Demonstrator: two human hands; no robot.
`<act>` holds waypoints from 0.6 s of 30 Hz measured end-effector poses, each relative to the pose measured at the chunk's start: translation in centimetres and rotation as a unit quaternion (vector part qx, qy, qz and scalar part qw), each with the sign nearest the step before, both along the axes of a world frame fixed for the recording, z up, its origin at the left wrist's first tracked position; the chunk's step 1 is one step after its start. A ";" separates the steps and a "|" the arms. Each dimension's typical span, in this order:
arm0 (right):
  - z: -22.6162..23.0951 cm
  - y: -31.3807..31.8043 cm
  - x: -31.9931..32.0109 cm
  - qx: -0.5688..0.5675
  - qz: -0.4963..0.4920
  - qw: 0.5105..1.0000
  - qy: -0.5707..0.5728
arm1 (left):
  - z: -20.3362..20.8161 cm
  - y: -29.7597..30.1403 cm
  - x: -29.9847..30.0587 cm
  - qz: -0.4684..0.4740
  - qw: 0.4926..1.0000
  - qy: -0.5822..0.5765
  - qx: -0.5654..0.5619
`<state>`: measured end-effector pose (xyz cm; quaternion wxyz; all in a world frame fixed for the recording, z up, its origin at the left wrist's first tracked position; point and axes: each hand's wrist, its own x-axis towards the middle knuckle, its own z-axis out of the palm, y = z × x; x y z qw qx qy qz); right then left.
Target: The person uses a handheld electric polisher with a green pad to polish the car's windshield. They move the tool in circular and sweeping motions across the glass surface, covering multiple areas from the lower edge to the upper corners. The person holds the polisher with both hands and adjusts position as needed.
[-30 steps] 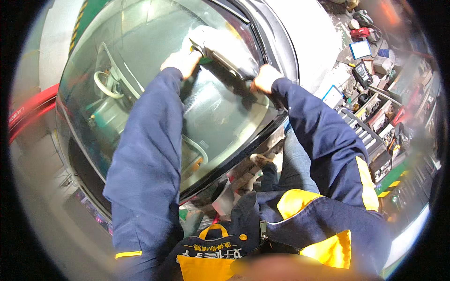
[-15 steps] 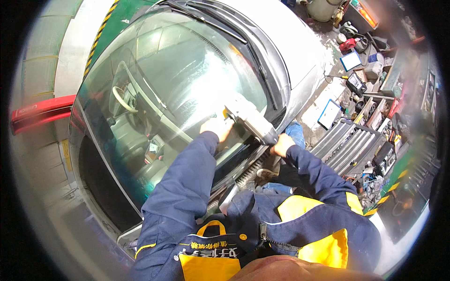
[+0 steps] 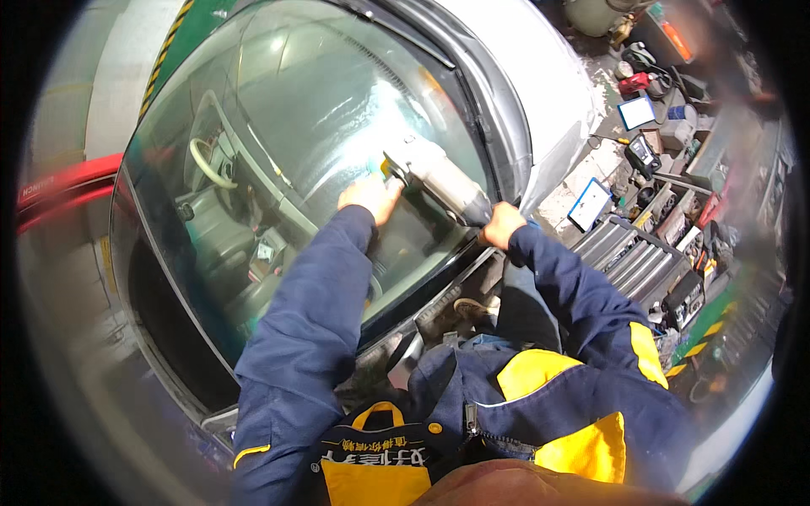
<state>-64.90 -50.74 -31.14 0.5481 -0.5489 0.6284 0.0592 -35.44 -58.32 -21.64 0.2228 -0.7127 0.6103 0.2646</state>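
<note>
A corded-style polisher [image 3: 451, 184] with a pale body and dark rear grip lies over the car windshield [image 3: 312, 110], its head end toward the glass. My right hand [image 3: 504, 225] is wrapped round the rear grip. My left hand [image 3: 371, 197] is closed at the front, by the yellow and black part of the head, apparently on a side handle that my fingers mostly hide. Bright light reflects off the wet-looking, smeared glass just beyond the head. Whether the pad touches the glass is hard to tell.
Through the glass show a steering wheel [image 3: 202, 164] and seats. Wiper arms and the white hood [image 3: 553, 76] lie beyond. On the right floor are clipboards [image 3: 589, 204], a slatted metal rack [image 3: 629, 257], bottles and tools. A red lift arm [image 3: 72, 187] extends at left.
Both hands and the polisher have shifted farther from me over the glass and slightly left. My view has also moved a little. The grip of both hands looks the same.
</note>
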 end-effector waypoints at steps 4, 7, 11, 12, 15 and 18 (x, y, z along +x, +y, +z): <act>-0.4 -9.1 3.5 0.008 0.032 0.998 -0.044 | -0.1 -6.7 4.0 0.019 0.999 -0.033 0.001; -0.9 -15.1 6.0 -0.014 0.051 0.997 -0.050 | -0.9 -11.7 6.4 0.032 0.999 -0.033 -0.016; -1.0 -21.1 7.7 0.004 0.069 0.996 -0.059 | -3.1 -16.7 9.2 0.039 0.997 -0.053 -0.037; -0.9 -21.7 8.0 0.004 0.067 0.996 -0.065 | -3.4 -17.0 10.2 0.015 0.999 -0.007 -0.051; -0.4 -20.7 8.2 -0.020 0.080 0.993 -0.082 | -4.0 -15.9 11.6 0.011 0.999 -0.041 -0.023; 0.6 -16.1 7.9 -0.054 0.099 0.989 -0.094 | -2.6 -11.7 11.4 -0.033 0.999 -0.028 -0.022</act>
